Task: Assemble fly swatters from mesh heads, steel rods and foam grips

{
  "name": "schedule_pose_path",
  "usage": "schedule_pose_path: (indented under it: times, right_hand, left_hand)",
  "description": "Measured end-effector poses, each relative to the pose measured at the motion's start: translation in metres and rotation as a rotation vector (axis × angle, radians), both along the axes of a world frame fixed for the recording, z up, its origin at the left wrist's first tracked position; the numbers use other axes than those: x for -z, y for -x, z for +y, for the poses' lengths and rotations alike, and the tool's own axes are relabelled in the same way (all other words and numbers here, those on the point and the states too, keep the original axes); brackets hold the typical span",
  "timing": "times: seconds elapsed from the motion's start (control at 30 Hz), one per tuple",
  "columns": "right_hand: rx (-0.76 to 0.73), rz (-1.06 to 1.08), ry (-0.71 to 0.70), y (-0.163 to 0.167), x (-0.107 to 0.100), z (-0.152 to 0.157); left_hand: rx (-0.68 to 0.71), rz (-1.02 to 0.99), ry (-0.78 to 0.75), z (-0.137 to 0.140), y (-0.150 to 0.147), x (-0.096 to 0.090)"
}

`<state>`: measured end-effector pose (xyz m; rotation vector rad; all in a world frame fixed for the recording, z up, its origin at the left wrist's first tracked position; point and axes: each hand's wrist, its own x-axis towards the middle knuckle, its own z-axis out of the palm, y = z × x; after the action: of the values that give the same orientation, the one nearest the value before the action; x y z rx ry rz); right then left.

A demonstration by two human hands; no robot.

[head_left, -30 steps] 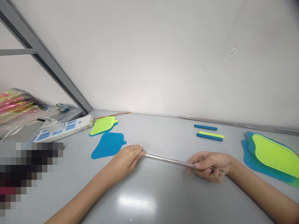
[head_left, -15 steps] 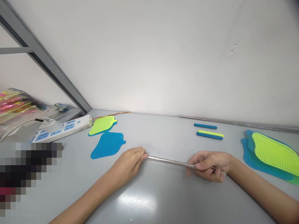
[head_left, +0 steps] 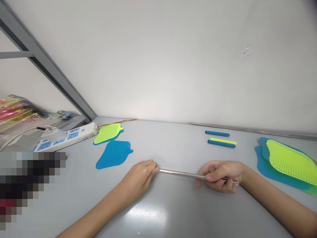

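A thin silvery metal rod (head_left: 182, 174) spans my two hands above the grey table. My left hand (head_left: 143, 177) is closed round its left end, which is hidden in the fingers. Farther along, my right hand (head_left: 221, 177) grips the rod between thumb and fingers, and the tip shows past the palm. Left of my hands lie a blue fly swatter head (head_left: 114, 154) and a yellow-green swatter head (head_left: 109, 132) with blue under it. Beyond my right hand are a blue tube (head_left: 217, 133), a yellow tube (head_left: 224, 141) and another blue tube (head_left: 221, 144).
A stack of yellow-green and blue swatter heads (head_left: 289, 160) lies at the right. Several metal rods (head_left: 252, 130) rest along the wall. At the left are a white power strip (head_left: 85, 131) with a plug, a grey metal frame (head_left: 54, 71) and colourful plastic-wrapped goods (head_left: 17, 109).
My left hand has moved slightly right and down, toward my right hand, and the bare stretch of rod between them is a little shorter. The right hand keeps its grip.
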<state>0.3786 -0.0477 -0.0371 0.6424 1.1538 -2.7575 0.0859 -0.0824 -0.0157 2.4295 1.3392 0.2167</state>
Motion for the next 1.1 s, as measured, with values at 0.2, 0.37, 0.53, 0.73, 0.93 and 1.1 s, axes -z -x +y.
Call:
schedule_pose_path:
  times: [0.2, 0.37, 0.53, 0.73, 0.93, 1.1]
  right_hand:
    - [-0.005, 0.007, 0.015, 0.001, -0.003, 0.0]
    - [-0.003, 0.018, 0.012, 0.001, -0.001, 0.0]
    - [0.005, 0.017, 0.016, 0.001, 0.0, -0.001]
    - [0.023, 0.008, 0.022, 0.001, 0.002, -0.001]
    - [0.1, -0.01, 0.008, 0.005, -0.001, -0.002]
    - [0.142, -0.025, -0.031, 0.007, -0.004, -0.001]
  left_hand:
    - [0.004, -0.006, -0.003, -0.001, -0.001, 0.001]
    - [0.001, -0.002, 0.0, -0.001, -0.001, 0.001]
    - [-0.02, -0.016, 0.016, 0.0, -0.002, -0.001]
    - [-0.017, -0.04, 0.043, 0.005, -0.001, -0.003]
    - [-0.022, -0.091, 0.089, 0.011, 0.006, -0.005]
    - [-0.016, -0.105, 0.11, 0.015, 0.009, -0.007]
